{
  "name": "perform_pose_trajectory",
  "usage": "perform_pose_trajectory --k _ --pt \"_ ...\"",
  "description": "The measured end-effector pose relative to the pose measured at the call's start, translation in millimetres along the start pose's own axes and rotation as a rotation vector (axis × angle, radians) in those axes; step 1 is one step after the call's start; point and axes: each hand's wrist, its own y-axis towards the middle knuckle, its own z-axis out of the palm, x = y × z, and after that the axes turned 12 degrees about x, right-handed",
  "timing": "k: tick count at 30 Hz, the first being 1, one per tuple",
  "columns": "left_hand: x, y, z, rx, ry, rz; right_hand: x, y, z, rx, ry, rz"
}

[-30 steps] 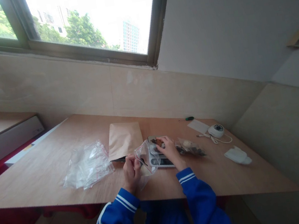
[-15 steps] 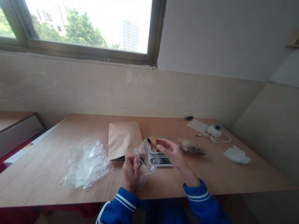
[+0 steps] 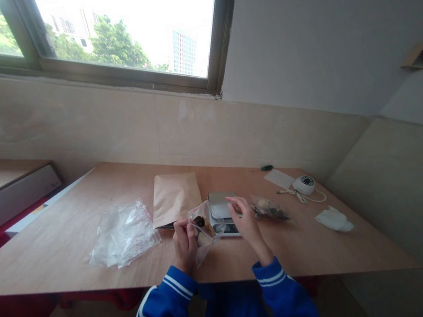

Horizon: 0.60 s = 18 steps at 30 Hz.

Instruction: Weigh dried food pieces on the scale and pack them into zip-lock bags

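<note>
My left hand [image 3: 185, 243] pinches the edge of a clear zip bag [image 3: 202, 257] just above the table's front part. Inside the bag lie pale tan pieces and a dark one [image 3: 199, 221]; they look dried, but their kind is not clear. To the right, my right hand [image 3: 247, 222] hovers over the right side of a small kitchen scale [image 3: 218, 198], fingers apart with nothing between them. The scale's metal platform is bare where it shows, and its display is partly covered by the bag and hand.
Left of the hands are a brown paper pouch [image 3: 175, 196] and a pile of clear plastic bags [image 3: 123, 234]. On the right lie a filled clear bag [image 3: 271, 209], a white camera [image 3: 304, 184] with its cable, a crumpled white tissue [image 3: 333, 220] and a green-handled screwdriver [image 3: 266, 168].
The tan and dark piece that my right hand held over the scale is now in the zip bag. My right hand has let go of it and opened.
</note>
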Motion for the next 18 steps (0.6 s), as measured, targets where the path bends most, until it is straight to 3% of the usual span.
perform_pose_trajectory --k 4,8,13,18 --pt "-3.5 1.5 -1.3 0.014 -0.005 0.02 -50.8 2.6 -1.5 -0.023 -0.274 0.029" --pt "-6.1 2.8 -2.6 0.01 0.009 0.017 -72.6 6.3 -1.8 0.034 -0.322 0.05" --pt "-5.7 3.4 -2.9 0.006 0.01 0.037 -65.6 7.6 -2.8 0.003 -0.212 0.073" --pt "-4.4 3.1 -1.9 0.021 -0.008 0.021 -23.7 3.0 -0.5 0.005 0.134 0.134"
